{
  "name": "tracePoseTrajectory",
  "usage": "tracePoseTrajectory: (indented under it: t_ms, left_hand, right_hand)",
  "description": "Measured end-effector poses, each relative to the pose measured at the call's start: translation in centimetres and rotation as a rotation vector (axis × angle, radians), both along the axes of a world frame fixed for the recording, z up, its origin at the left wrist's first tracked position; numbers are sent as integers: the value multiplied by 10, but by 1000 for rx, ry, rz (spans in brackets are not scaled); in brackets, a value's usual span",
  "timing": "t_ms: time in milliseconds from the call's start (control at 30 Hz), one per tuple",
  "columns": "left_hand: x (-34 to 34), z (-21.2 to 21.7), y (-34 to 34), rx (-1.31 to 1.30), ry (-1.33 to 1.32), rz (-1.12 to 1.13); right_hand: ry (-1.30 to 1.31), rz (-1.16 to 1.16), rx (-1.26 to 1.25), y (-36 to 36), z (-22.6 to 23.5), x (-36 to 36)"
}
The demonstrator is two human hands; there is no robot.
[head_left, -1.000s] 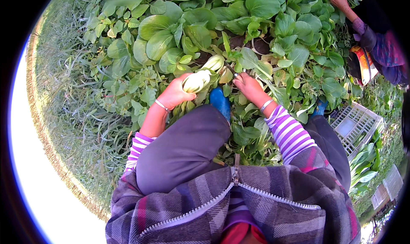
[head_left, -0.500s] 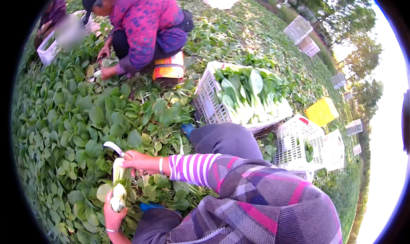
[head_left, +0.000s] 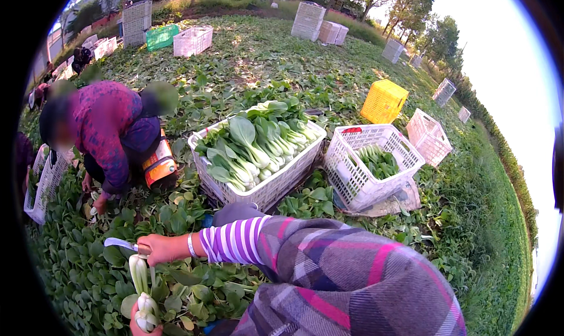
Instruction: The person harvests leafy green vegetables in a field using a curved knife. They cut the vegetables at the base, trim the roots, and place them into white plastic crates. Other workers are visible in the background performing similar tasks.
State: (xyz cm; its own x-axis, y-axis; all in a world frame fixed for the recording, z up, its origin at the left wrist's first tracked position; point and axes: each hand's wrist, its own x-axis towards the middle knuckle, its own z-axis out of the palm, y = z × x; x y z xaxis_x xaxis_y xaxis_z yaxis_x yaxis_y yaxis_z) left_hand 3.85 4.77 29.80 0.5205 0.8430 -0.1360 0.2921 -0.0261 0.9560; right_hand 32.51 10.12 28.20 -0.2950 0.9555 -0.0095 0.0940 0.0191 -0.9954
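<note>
My right hand (head_left: 166,249) is closed round the wooden handle of a curved knife (head_left: 120,243), its blade pointing left. Just below that fist a pale-stemmed bok choy (head_left: 138,274) hangs against the handle; whether my fingers also grip it, I cannot tell. My left hand (head_left: 145,329), low in the picture, is wrapped round a bunch of bok choy (head_left: 146,313) with white bases facing up. The two lots of stems almost meet. Leafy bok choy plants grow all about both hands.
A white crate (head_left: 264,198) heaped with bok choy stands ahead. Right of it, another white crate (head_left: 358,189) holds fewer greens. Beyond are a yellow crate (head_left: 385,101) and a pinkish crate (head_left: 429,137). A co-worker (head_left: 108,130) squats at left beside a white crate (head_left: 50,183).
My view has swung up and to the right, bringing more crates and field into sight. The knife and bok choy stay in my hands, both now lower in the picture.
</note>
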Motion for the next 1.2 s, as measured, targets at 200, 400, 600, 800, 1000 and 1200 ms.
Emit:
tracePoseTrajectory:
  t_ms: [200,400,600,800,1000,1200]
  left_hand:
    - [4,60,-18,-200,-225,133]
    - [28,68,-37,-148,-244,126]
    - [43,73,-81,-237,-570,150]
    - [82,74,-88,-275,-644,65]
    - [102,57,-88,-235,-715,27]
    - [119,48,-88,-326,-775,-63]
  right_hand:
    - [-213,50,273,3,40,8]
    - [-223,-100,416,1,0,41]
    - [791,311,-328,-47,41,5]
    - [701,141,-179,-60,54,30]
    - [361,-83,-57,-65,65,44]
    - [763,6,-310,-66,55,47]
